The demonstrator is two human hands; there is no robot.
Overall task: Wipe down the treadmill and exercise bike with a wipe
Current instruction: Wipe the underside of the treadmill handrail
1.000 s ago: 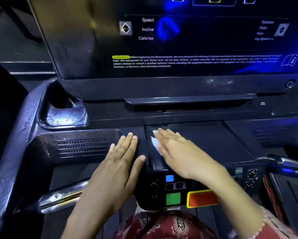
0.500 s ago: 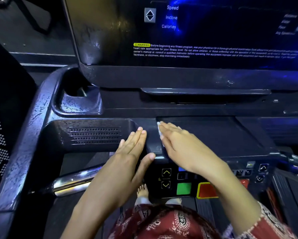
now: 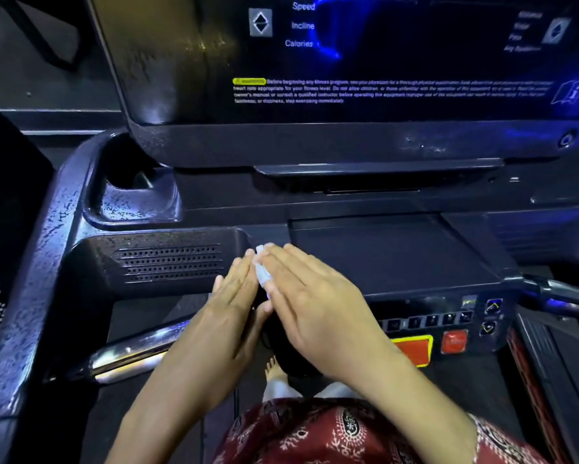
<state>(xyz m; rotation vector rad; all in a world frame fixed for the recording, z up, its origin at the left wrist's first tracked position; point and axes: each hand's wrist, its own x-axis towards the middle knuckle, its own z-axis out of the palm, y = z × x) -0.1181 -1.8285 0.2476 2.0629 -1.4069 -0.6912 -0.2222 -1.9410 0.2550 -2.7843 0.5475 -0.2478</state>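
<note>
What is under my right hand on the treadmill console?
A white wipe: only a thin edge peeks out beside the fingers of the right hand. The rest of it, and the treadmill console surface beneath, is covered by the hand.

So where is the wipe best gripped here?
Probably pinch the bunched white edge of the wipe, coming from the left: only that edge shows past the right hand, which lies flat over the rest on the console.
</note>
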